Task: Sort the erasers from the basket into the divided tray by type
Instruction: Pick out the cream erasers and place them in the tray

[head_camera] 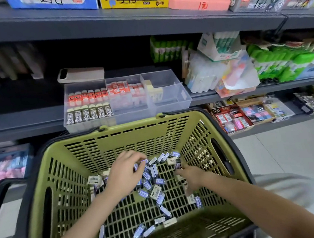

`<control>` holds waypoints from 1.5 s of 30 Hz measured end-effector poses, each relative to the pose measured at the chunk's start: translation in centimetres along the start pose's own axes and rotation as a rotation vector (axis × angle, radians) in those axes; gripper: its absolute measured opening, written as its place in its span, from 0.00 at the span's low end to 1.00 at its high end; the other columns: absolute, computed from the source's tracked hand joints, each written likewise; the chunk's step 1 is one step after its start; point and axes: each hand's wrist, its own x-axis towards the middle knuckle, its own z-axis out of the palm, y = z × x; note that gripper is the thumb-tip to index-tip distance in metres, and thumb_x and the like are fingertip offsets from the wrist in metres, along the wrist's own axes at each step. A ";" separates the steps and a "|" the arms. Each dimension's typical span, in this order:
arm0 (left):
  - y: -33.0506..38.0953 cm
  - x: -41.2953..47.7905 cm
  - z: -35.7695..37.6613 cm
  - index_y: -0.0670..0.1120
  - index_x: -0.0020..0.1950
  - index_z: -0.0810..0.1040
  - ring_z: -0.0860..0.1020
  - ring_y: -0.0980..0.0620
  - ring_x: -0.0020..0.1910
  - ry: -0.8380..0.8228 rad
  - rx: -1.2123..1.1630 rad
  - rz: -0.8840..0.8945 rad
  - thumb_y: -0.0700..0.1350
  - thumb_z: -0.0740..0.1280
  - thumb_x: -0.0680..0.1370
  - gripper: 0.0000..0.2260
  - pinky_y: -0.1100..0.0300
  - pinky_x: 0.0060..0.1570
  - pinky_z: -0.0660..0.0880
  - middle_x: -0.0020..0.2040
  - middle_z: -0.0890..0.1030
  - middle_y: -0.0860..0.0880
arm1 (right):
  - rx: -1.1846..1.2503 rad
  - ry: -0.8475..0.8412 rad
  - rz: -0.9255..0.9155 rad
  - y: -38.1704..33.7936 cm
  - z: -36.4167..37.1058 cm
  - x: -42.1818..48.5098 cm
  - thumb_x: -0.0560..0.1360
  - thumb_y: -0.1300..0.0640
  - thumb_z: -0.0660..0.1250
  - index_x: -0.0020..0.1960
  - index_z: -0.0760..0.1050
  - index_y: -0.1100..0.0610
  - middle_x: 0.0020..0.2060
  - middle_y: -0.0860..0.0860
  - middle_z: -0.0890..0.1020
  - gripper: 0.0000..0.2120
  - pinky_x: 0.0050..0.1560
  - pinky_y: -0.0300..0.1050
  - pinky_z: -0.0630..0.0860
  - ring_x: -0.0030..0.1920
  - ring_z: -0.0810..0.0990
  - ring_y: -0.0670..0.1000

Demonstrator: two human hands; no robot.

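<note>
Both hands [124,174] [191,176] rummage boxy erasers [155,192] in slotted plastic basket [138,138].

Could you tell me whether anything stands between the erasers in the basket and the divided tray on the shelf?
Only the basket's far wall rises between the loose erasers and the divided tray; lifted over its rim, nothing visible blocks them.

shelf [27,116] | dark grey | carries divided tray [167,98], grey case [81,74]

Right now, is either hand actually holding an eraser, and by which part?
Cannot tell. Both the left hand and right hand are down among the loose erasers in the basket, fingers curled, hiding any grip.
</note>
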 end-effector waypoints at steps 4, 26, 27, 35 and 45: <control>-1.1 -1.1 2.1 0.47 0.55 0.81 0.75 0.53 0.53 -0.132 -0.090 -0.082 0.43 0.66 0.78 0.08 0.59 0.55 0.69 0.51 0.80 0.53 | -0.147 0.010 -0.034 0.2 2.1 0.7 0.62 0.55 0.79 0.75 0.52 0.47 0.73 0.60 0.33 0.50 0.69 0.52 0.67 0.70 0.63 0.65; 2.7 -1.3 15.8 0.47 0.58 0.68 0.79 0.49 0.49 -0.405 -0.021 -0.342 0.49 0.74 0.71 0.21 0.56 0.45 0.75 0.51 0.81 0.49 | 0.868 0.112 0.104 -0.6 -0.6 1.4 0.67 0.73 0.71 0.58 0.71 0.59 0.51 0.59 0.76 0.22 0.33 0.42 0.78 0.32 0.77 0.50; 2.6 -1.2 15.8 0.47 0.58 0.68 0.79 0.48 0.48 -0.392 -0.036 -0.356 0.46 0.73 0.72 0.20 0.55 0.44 0.75 0.50 0.81 0.49 | 0.904 0.104 0.124 -0.5 -1.0 1.2 0.68 0.73 0.70 0.58 0.72 0.59 0.52 0.58 0.75 0.22 0.32 0.41 0.78 0.32 0.77 0.50; 1.0 0.4 10.6 0.43 0.57 0.75 0.76 0.44 0.43 -0.216 -1.607 -1.289 0.41 0.57 0.80 0.10 0.44 0.45 0.78 0.46 0.77 0.40 | 1.337 0.219 -0.034 -2.6 -4.6 -2.0 0.68 0.72 0.71 0.61 0.71 0.60 0.43 0.56 0.78 0.24 0.36 0.44 0.80 0.30 0.79 0.50; 0.5 0.7 7.6 0.41 0.45 0.80 0.80 0.46 0.32 -0.362 -1.664 -1.248 0.44 0.71 0.67 0.10 0.64 0.21 0.73 0.39 0.82 0.40 | 0.628 0.489 0.044 -1.3 -3.7 0.4 0.78 0.57 0.63 0.62 0.77 0.56 0.50 0.54 0.84 0.13 0.46 0.47 0.79 0.43 0.83 0.50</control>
